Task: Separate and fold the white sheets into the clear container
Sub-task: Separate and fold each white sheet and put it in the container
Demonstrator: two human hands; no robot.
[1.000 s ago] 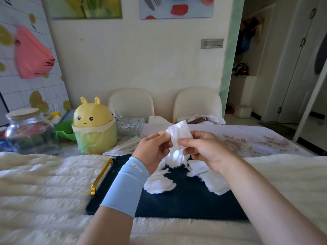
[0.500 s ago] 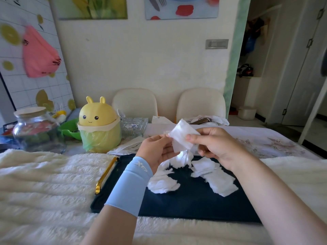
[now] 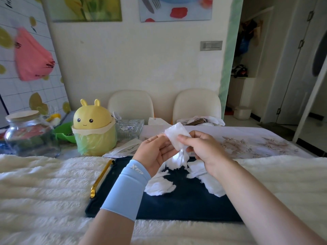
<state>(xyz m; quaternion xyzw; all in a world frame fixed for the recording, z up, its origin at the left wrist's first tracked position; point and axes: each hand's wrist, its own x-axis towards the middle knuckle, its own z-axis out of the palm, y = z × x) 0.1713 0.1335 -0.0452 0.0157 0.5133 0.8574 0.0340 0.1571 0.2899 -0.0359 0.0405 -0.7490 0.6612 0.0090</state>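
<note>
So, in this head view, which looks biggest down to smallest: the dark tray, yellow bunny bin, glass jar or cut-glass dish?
1. dark tray
2. yellow bunny bin and glass jar: about alike, unranked
3. cut-glass dish, though farther back and partly hidden

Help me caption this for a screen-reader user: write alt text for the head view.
A left hand and right hand pinch a white sheet between them above a dark blue tray strewn with more white sheets. Behind stand a yellow bunny-shaped bin and a clear glass dish.
</note>
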